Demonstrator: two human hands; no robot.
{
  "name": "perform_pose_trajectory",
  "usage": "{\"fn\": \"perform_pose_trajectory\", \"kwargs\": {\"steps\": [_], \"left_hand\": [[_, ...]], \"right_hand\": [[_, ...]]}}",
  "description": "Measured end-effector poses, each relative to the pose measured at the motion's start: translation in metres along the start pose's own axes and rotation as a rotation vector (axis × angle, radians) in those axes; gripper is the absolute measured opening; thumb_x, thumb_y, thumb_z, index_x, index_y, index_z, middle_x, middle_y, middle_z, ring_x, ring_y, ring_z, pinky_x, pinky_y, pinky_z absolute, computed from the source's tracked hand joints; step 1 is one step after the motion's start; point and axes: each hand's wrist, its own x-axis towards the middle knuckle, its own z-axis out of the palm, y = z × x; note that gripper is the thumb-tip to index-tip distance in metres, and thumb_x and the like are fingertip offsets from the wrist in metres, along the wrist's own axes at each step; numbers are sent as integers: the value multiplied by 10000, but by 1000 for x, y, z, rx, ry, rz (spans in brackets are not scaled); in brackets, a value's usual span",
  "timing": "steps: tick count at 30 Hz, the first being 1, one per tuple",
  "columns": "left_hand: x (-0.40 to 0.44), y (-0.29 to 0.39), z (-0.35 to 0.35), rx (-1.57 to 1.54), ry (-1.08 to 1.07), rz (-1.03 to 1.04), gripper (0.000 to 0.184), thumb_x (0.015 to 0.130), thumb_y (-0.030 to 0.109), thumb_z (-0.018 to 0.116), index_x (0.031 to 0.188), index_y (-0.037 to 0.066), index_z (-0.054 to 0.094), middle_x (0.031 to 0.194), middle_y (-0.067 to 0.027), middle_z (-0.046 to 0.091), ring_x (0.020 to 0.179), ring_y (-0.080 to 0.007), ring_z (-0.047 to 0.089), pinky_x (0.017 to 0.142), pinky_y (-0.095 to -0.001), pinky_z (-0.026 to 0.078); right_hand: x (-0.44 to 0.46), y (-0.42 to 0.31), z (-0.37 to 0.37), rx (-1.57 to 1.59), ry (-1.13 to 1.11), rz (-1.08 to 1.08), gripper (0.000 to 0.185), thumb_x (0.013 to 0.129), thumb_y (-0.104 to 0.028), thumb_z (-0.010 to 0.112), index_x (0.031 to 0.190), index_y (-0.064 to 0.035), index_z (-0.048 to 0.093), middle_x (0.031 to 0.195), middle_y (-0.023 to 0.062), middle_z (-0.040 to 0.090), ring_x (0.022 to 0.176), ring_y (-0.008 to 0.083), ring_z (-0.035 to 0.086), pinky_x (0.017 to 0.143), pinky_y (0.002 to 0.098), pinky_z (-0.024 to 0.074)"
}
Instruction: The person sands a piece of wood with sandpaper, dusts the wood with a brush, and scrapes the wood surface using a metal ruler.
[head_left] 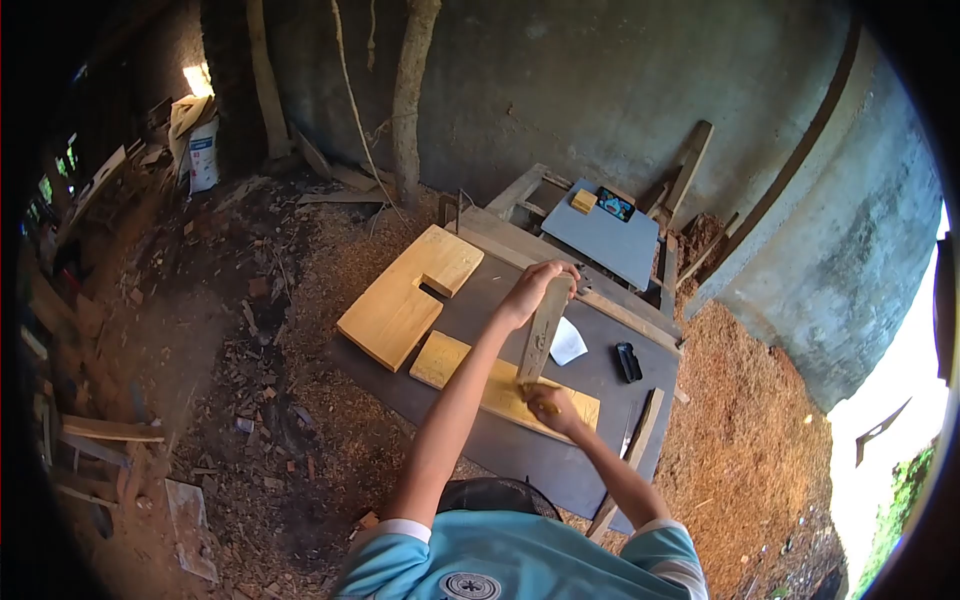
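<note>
My left hand (537, 292) is closed around the upper end of a flat grey-brown wooden strip (544, 330). The strip slants down to a long yellowish board (490, 388), its lower end at the board's far edge. Over that same board, close to the strip's lower end, my right hand (556, 410) has its fingers curled. A small yellow bit shows at them, too small to name. A wider wooden panel (385, 315) with a notch cut into one side lies to the left. White paper (568, 342) rests just right of the strip.
The dark worktable (480, 455) carries a black case-like object (628, 362) and a narrow wooden strip (640, 430) along its right side. Behind it a grey panel (600, 235) holds a yellow block (583, 201). A trunk-like post (410, 100) stands behind; sawdust and scraps cover the ground.
</note>
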Motion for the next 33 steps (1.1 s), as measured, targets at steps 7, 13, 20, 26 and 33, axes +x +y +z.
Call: {"fn": "perform_pose_trajectory", "kwargs": {"steps": [7,13,20,26,33], "left_hand": [[-6,4,0,-34,54,-20,322,886,253,329,895,36,567,760,-54,563,693,-123,548,643,-262,470],[-18,2,-3,-74,217,52,359,901,289,322,857,31,567,706,-48,572,636,-121,558,588,-259,482],[-21,8,-4,-126,205,12,325,881,283,371,821,36,574,738,-52,567,651,-136,559,621,-294,499],[-5,-2,16,-42,179,-15,277,873,239,396,853,25,572,730,-50,568,657,-130,561,612,-276,490],[-1,-3,16,-31,185,-18,317,874,279,407,852,18,585,712,-60,576,621,-127,564,579,-259,489]], "right_hand": [[45,-82,-62,17,517,-142,132,676,79,607,765,-12,568,1041,177,593,887,308,617,734,325,497],[31,-39,-23,-33,436,-170,127,680,63,593,733,-25,517,939,169,600,787,301,610,627,313,493],[5,-28,4,85,301,-10,89,725,-8,596,693,-28,516,993,162,622,856,304,623,701,346,498],[50,-79,-77,62,697,-227,124,724,76,561,748,-43,533,1030,168,605,845,286,623,674,337,493],[-37,32,28,231,95,7,188,627,79,533,774,-37,555,970,154,608,861,299,582,750,345,456]]}}
